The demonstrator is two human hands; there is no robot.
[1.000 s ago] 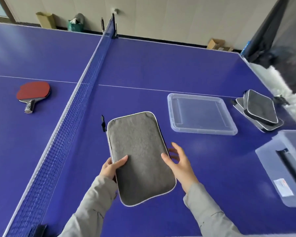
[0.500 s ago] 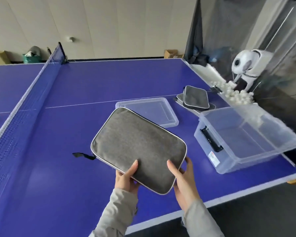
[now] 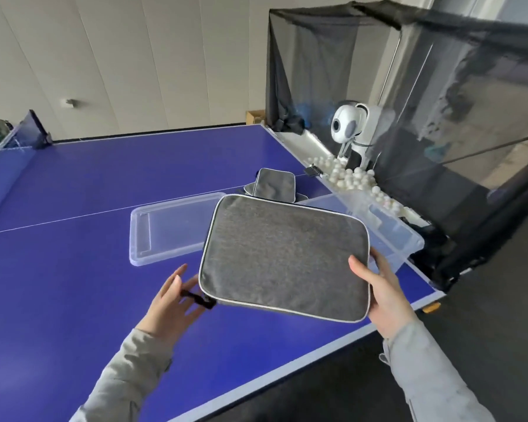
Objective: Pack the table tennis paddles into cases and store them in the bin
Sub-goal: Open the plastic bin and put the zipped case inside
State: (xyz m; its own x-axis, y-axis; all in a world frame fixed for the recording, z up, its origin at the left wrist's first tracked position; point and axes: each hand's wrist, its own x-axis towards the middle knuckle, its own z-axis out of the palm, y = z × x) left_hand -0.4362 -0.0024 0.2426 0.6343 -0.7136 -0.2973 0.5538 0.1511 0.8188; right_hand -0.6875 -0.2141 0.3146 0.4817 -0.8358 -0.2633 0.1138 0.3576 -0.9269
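Note:
A grey fabric paddle case (image 3: 284,257) with pale piping hangs flat in the air above the blue table (image 3: 73,269). My right hand (image 3: 381,293) grips its right edge, thumb on top. My left hand (image 3: 171,303) is off the case's left corner with fingers spread, the black zipper strap (image 3: 197,299) lying across them. The clear plastic bin (image 3: 390,236) stands just behind and right of the case, partly hidden by it. Two more grey cases (image 3: 273,185) lie stacked farther back. No bare paddle is in view.
The bin's clear lid (image 3: 165,233) lies on the table left of the case. A white ball-feeding machine (image 3: 352,129) and several white balls (image 3: 351,178) sit inside a black catch net (image 3: 439,117) at the table's right end. The table net (image 3: 19,138) is far left.
The view swung right. The case was lifted and carried right toward the bin. My left hand came off the case's edge and now has only the strap across its fingers.

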